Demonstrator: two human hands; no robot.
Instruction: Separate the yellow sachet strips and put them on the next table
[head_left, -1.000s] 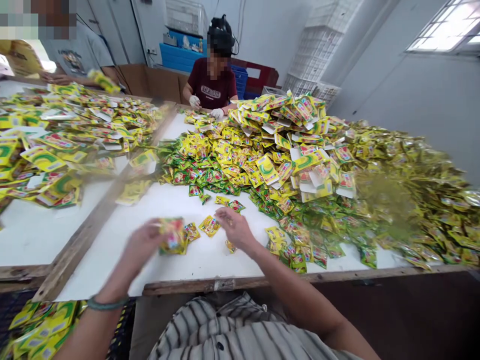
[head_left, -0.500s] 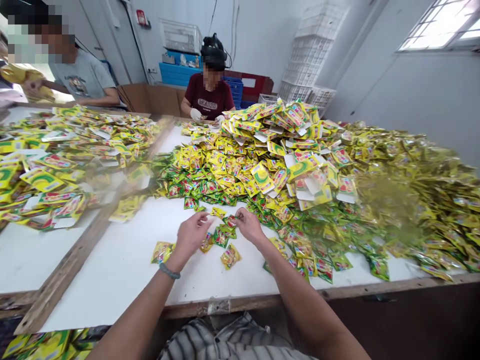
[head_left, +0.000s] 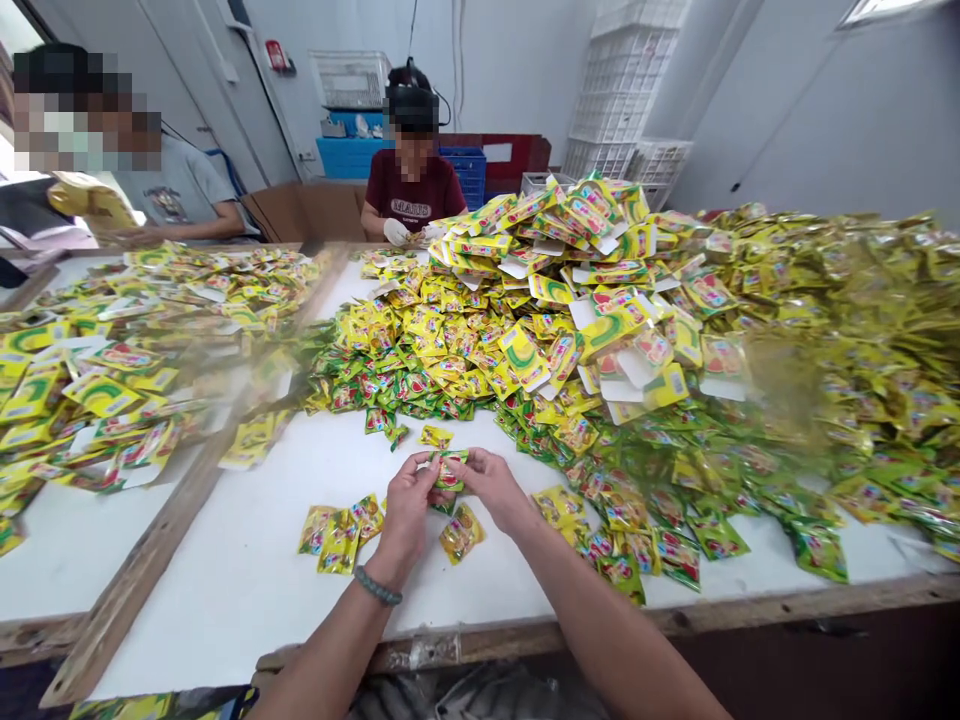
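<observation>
Between my two hands is a small green candy packet (head_left: 451, 470) with a red print, held just above the white tabletop. My left hand (head_left: 411, 500) pinches its left side and my right hand (head_left: 491, 485) grips its right side. Partly hidden under my fingers lies another green packet. A yellow packet (head_left: 461, 532) rests just below my hands. Several yellow packets (head_left: 339, 540) lie left of my left wrist. One small yellow packet (head_left: 436, 437) sits just beyond my fingertips.
A big heap of yellow and green packets (head_left: 420, 340) fills the table ahead, with flat yellow cartons (head_left: 525, 355) piled on it. More cartons (head_left: 101, 395) lie to the left, past a wooden strip (head_left: 150, 550). Two people sit across the table, one in white gloves (head_left: 396, 232).
My hands have come together and nearer to me, and both now hold the green packet. More yellow packets lie grouped at the left, beside my left wrist.
</observation>
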